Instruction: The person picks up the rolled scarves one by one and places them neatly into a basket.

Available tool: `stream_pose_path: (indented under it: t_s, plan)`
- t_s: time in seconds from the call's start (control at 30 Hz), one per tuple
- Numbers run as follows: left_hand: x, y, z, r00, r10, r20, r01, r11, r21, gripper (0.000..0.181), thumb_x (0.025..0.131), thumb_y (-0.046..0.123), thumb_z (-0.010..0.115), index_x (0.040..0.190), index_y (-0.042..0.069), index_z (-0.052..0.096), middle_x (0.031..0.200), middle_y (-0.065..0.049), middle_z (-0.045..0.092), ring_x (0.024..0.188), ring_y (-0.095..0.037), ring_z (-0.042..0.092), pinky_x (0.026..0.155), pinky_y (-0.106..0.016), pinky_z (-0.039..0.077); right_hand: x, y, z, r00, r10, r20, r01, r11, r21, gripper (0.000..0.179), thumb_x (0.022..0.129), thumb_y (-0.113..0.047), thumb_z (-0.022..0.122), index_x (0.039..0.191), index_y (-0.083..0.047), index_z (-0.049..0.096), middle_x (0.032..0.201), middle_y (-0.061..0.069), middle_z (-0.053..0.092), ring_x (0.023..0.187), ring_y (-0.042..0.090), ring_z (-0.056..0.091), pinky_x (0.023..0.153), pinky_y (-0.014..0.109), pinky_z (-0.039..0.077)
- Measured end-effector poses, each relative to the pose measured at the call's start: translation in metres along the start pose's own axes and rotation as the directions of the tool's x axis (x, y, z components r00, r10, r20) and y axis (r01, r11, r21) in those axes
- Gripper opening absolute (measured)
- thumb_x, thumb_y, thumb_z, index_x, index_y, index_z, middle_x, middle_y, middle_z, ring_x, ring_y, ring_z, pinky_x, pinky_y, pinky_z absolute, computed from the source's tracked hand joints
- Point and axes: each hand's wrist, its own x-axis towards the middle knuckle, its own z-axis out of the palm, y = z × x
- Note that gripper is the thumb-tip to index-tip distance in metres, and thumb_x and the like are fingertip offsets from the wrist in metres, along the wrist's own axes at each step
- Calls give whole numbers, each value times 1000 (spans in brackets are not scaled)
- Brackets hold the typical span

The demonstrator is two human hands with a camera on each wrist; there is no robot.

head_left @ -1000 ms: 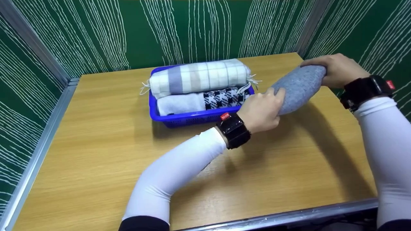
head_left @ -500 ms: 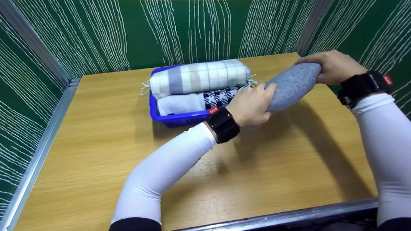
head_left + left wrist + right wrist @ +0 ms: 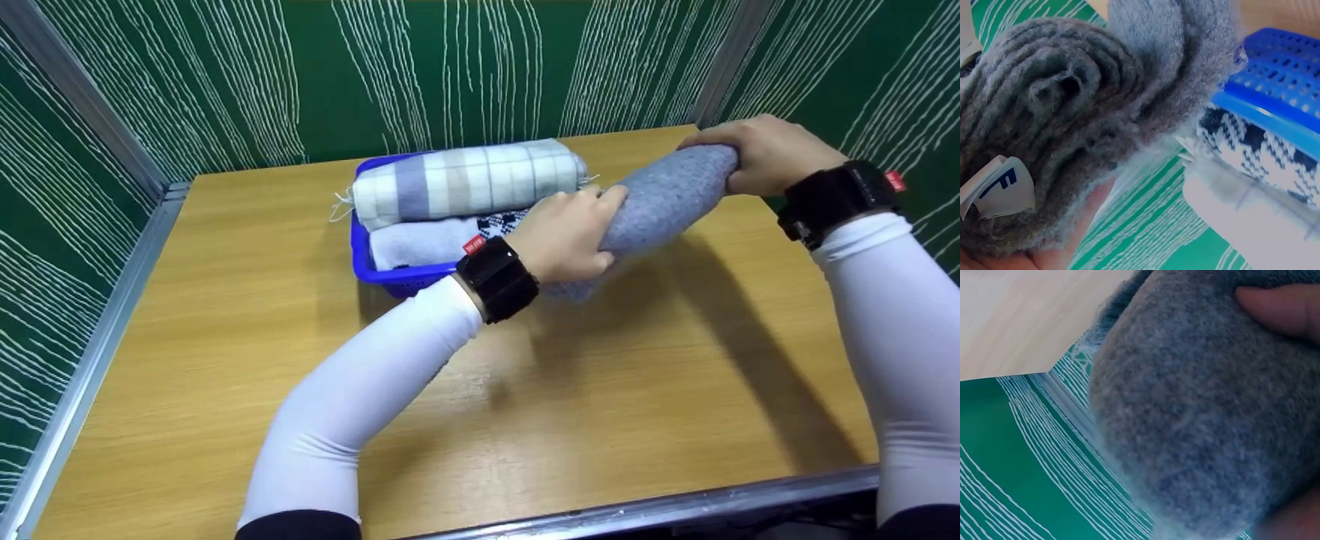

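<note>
A rolled grey wool scarf [image 3: 667, 199] is held above the table, to the right of the basket. My left hand [image 3: 559, 236] grips its near left end, and a loose flap hangs below that hand. At the far right end, my right hand [image 3: 776, 154] holds the roll between thumb and fingers. The left wrist view looks onto the coiled layers of the scarf [image 3: 1089, 73], with a white label [image 3: 1008, 185] sticking out. In the right wrist view the smooth rounded side of the scarf [image 3: 1202, 399] fills the middle.
A blue plastic basket [image 3: 361, 255] stands behind my left hand on the wooden table [image 3: 247, 322]. Inside lie a fringed plaid scarf [image 3: 480, 184] and a pale grey roll [image 3: 424, 241] with a black-and-white patterned part [image 3: 496, 223]. Green striped walls [image 3: 337, 82] enclose the table.
Both hands have moved left with the grey scarf, bringing it closer to the basket. My left hand now overlaps more of the basket, and a loose flap shows beneath it.
</note>
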Motion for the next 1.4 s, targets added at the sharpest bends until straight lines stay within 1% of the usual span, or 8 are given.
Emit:
stream_pose_path:
  t_s: [0.17, 0.37, 0.57, 0.8, 0.9, 1.1, 1.23, 1.4]
  plan:
    - [-4, -9, -6, 1000, -12, -2, 12, 999, -41, 74, 95, 33, 78, 159, 10, 47, 148, -12, 64, 127, -30, 69, 111, -44, 57, 3, -6, 0, 1000, -16, 11, 16, 1000, 3, 59, 87, 8, 75, 143, -8, 69, 133, 29, 69, 116, 51, 65, 96, 69, 57]
    - [-10, -22, -11, 1000, -14, 5, 14, 996, -90, 79, 94, 28, 79, 163, 9, 45, 151, -13, 63, 134, -29, 66, 116, -44, 54, 7, -14, 0, 999, -39, 25, 39, 999, -23, 62, 88, 5, 78, 146, -11, 66, 136, 30, 67, 120, 54, 63, 100, 73, 54]
    - [-14, -33, -17, 1000, -3, 18, 4, 994, -106, 80, 92, 24, 80, 163, 10, 45, 153, -12, 63, 136, -27, 65, 119, -42, 51, 11, -21, 1, 999, -41, 33, 42, 999, -28, 61, 88, 2, 81, 146, -12, 66, 137, 28, 68, 122, 54, 63, 101, 74, 53]
    - [-20, -44, -24, 999, -9, 48, 15, 992, -125, 79, 93, 22, 79, 164, 12, 45, 157, -10, 60, 140, -26, 62, 120, -42, 50, 15, -28, 2, 996, -88, 20, 89, 996, -32, 61, 86, 0, 84, 144, -13, 68, 134, 25, 72, 120, 52, 66, 102, 72, 53]
    - [-23, -49, -27, 999, -7, 51, 14, 991, -136, 80, 93, 20, 80, 164, 12, 44, 160, -10, 58, 143, -26, 60, 122, -41, 48, 16, -32, 2, 996, -86, 20, 86, 996, -36, 60, 86, -2, 84, 143, -14, 68, 135, 25, 72, 121, 51, 66, 104, 73, 52]
    - [-32, -60, -31, 999, 8, 34, -2, 985, -174, 81, 91, 18, 80, 164, 12, 45, 157, -11, 60, 140, -28, 62, 121, -44, 49, 20, -40, 2, 994, -110, 21, 111, 993, -42, 59, 85, -5, 88, 140, -13, 70, 132, 23, 73, 119, 49, 67, 104, 72, 52]
    - [-36, -66, -34, 999, -5, 39, 12, 981, -193, 81, 90, 17, 80, 164, 14, 45, 156, -10, 61, 140, -27, 61, 121, -43, 49, 21, -46, 1, 992, -127, 25, 128, 991, -48, 59, 84, -7, 89, 140, -13, 70, 131, 23, 74, 118, 49, 68, 103, 71, 52]
    - [-41, -74, -38, 999, -14, 51, 23, 981, -193, 81, 90, 14, 80, 163, 15, 46, 156, -9, 60, 140, -26, 61, 121, -44, 48, 23, -53, 3, 990, -139, 29, 140, 989, -52, 59, 85, -7, 88, 140, -12, 70, 131, 22, 74, 118, 48, 69, 103, 71, 53]
